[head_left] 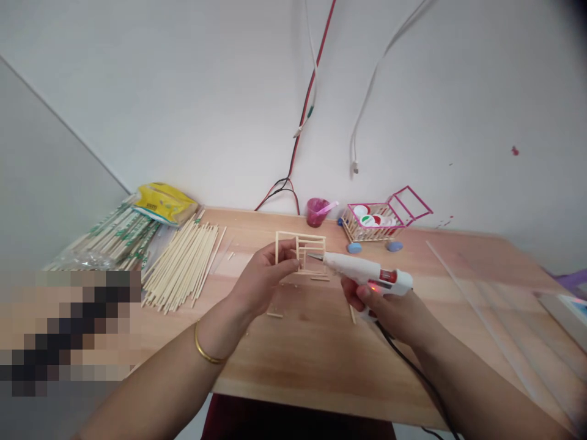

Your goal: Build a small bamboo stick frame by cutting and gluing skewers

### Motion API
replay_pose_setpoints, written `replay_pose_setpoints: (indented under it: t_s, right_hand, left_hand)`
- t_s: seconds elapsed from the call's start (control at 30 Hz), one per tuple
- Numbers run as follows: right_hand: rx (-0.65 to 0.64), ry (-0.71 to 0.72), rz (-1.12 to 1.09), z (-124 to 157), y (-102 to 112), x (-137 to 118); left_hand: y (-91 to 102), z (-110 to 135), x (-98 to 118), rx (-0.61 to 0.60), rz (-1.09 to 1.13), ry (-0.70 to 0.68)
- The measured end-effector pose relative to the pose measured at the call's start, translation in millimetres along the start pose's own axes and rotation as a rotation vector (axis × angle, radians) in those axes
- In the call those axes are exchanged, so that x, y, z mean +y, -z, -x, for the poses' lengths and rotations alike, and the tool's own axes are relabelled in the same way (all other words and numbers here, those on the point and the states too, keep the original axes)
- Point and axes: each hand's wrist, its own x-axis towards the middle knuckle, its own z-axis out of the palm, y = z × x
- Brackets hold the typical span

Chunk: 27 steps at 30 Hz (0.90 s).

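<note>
My left hand (266,275) is closed on a small frame of thin wooden sticks (302,252), held upright above the wooden table (321,360). My right hand (389,308) grips a white hot glue gun (367,274) with a lit red light; its nozzle points left and touches the frame. A black cord runs from the gun back along my right forearm. A gold bangle sits on my left wrist.
A heap of loose wooden sticks (183,263) lies at the left, beside packed chopsticks (114,238) and a yellow packet (162,201). At the back stand a pink cup (317,211) and a pink stick cart (380,221). Short stick pieces lie under my hands. Cables hang on the wall.
</note>
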Motion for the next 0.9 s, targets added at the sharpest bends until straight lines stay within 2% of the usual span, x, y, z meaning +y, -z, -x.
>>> replay_pose_setpoints:
  t_s: [0.33, 0.57, 0.9]
  right_hand:
    - [-0.006, -0.076, 0.042, -2.7, -2.4, 0.5]
    - [0.023, -0.074, 0.018, -2.8, -0.4, 8.3]
    - [0.094, -0.051, 0.061, 0.8, -1.1, 4.4]
  left_hand:
    - [-5.2, 3.7, 3.1, 0.000, -0.057, 0.004]
    - [-6.3, 4.3, 4.5, 0.012, -0.126, -0.001]
    - [-9.2, 6.2, 5.1, 0.053, -0.128, 0.010]
